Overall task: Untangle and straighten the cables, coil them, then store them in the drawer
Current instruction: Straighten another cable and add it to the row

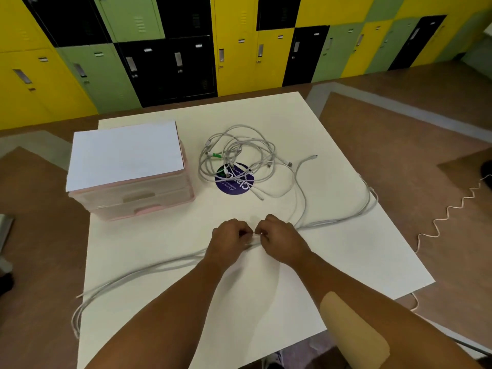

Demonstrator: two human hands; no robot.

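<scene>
Head view: left hand point(230, 239) and right hand point(279, 239), fingers curled, pinch stretched white cables point(159, 265).

Two forearms in view, bare up to the frame edge. Left hand point(230, 235) and right hand point(279, 234) bare too. Right forearm point(332, 270) carries one broad tan patch point(354, 331): matte, tape-like, smooth-edged, rounded at the wrist end. Material uncertain.

One camera, worn on the head.
It looks forward and down at the white table point(346, 249). The left hand point(229, 237) and right hand point(281, 235) are near; the lockers point(239, 49) are far.
</scene>
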